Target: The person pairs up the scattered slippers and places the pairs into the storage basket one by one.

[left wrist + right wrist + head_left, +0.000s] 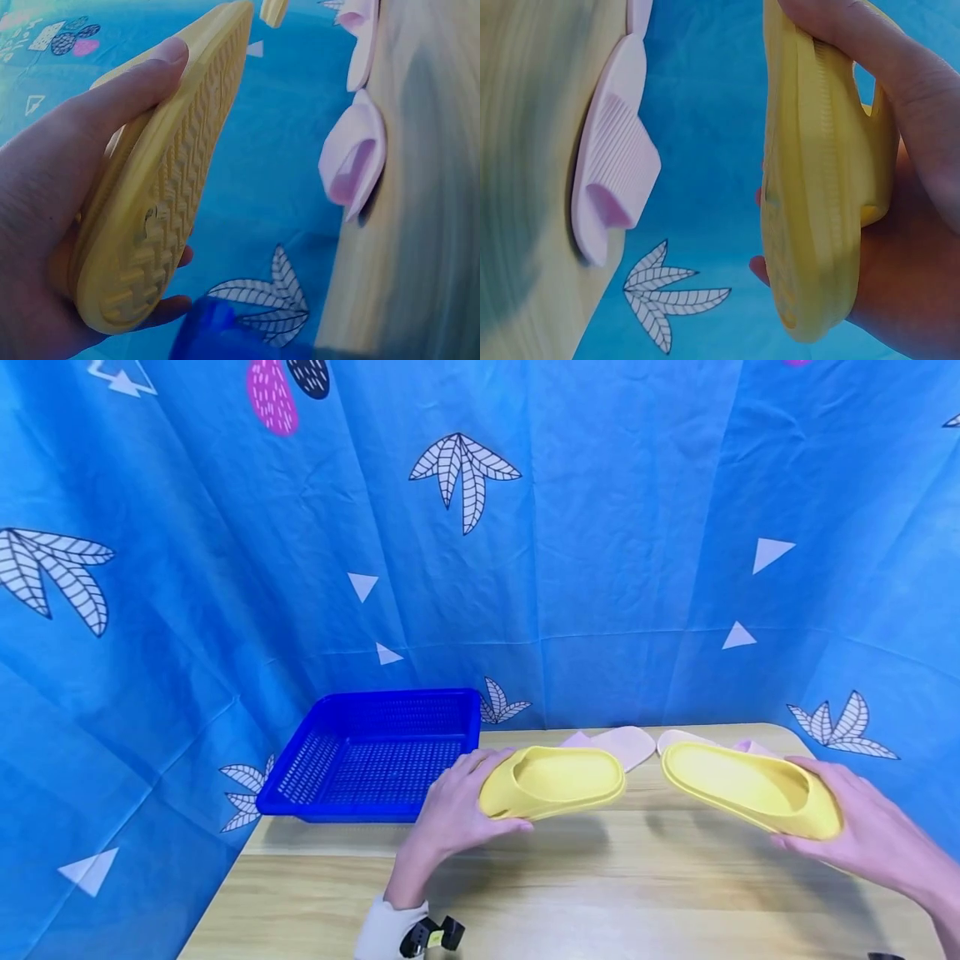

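Note:
A yellow slipper (566, 775) is held above the table by my left hand (459, 806), which grips it round the toe end. Its ridged sole (176, 187) faces the camera in the left wrist view. My right hand (862, 822) grips a second yellow slipper (742, 781) by its toe end, also in the air. The two heels point toward each other with a gap between them. Behind them a pair of pale pink slippers lies on the table, one slipper (628, 745) partly hidden by the left yellow one, the other (619, 150) plain in the right wrist view.
A blue plastic basket (375, 777) with perforated walls stands at the back left of the wooden table (585, 893). A blue patterned curtain (600, 527) hangs behind the table and along its sides.

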Demonstrator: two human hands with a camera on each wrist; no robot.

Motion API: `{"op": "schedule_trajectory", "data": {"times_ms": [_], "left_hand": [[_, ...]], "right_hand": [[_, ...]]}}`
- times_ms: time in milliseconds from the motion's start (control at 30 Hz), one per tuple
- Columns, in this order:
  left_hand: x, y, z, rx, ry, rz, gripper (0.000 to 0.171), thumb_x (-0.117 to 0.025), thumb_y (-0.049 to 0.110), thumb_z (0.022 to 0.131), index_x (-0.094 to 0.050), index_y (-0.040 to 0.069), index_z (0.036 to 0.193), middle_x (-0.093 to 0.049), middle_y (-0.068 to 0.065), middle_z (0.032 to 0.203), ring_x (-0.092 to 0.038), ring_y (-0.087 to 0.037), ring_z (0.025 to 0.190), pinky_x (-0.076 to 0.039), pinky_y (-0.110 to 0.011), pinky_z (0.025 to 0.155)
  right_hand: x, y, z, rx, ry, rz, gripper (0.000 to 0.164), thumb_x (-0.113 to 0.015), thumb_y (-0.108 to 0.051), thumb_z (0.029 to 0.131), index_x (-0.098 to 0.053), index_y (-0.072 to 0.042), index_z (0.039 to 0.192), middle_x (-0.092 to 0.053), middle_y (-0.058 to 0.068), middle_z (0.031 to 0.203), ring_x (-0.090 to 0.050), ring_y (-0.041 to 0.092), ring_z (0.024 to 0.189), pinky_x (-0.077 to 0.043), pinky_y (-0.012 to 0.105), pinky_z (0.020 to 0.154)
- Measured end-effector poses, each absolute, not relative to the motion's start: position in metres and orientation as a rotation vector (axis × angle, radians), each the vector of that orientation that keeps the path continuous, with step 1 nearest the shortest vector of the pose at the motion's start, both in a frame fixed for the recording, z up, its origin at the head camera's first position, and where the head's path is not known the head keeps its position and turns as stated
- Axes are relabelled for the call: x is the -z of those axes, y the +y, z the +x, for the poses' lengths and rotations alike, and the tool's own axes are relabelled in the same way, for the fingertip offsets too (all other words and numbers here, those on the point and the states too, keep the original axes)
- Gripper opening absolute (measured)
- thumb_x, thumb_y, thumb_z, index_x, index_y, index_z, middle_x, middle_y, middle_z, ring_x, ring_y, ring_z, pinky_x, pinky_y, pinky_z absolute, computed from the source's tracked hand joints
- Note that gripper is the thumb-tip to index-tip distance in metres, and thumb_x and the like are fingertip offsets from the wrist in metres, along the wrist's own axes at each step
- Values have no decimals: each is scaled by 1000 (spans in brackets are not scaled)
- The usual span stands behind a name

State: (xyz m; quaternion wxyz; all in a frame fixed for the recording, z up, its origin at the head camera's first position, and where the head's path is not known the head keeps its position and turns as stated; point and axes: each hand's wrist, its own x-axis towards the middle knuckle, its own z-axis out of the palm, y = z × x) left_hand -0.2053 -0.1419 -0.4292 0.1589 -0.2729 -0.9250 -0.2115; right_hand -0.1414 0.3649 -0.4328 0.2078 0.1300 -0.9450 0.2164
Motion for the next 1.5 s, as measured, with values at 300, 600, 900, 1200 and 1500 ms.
{"op": "schedule_trajectory", "data": {"times_ms": [300,600,900,1200,1500], "left_hand": [[422,-166,-211,679,-2636,-743,101,-78,80,67,-50,32,152,-59,3,139,-57,-19,120,-51,-43,88],[419,-185,-213,683,-2620,-717,102,-88,67,64,-48,35,153,-59,3,139,-57,-20,119,-50,-43,86],[412,-204,-212,668,-2661,-624,106,-83,77,62,-49,33,152,-59,3,141,-57,-22,122,-51,-47,88],[413,-213,-210,639,-2667,-577,108,-78,82,62,-49,32,153,-57,4,144,-56,-23,126,-51,-47,89],[412,-218,-209,656,-2591,-628,105,-90,66,62,-51,29,152,-57,0,145,-55,-27,130,-50,-54,94]], "right_hand": [[421,351,-148,-582,-2650,342,100,-100,-44,57,-55,-9,140,-60,11,113,-44,22,89,-32,32,57],[413,337,-153,-544,-2598,376,101,-102,-43,52,-56,-14,138,-59,11,116,-44,21,89,-34,35,57],[403,324,-160,-606,-2616,381,101,-101,-43,57,-55,-15,143,-57,14,124,-46,27,99,-38,41,61],[398,310,-164,-682,-2609,381,99,-101,-43,57,-57,-26,144,-54,12,133,-46,32,108,-39,47,64],[403,302,-165,-696,-2580,397,101,-102,-42,56,-56,-18,143,-56,6,129,-44,20,103,-38,39,62]]}}
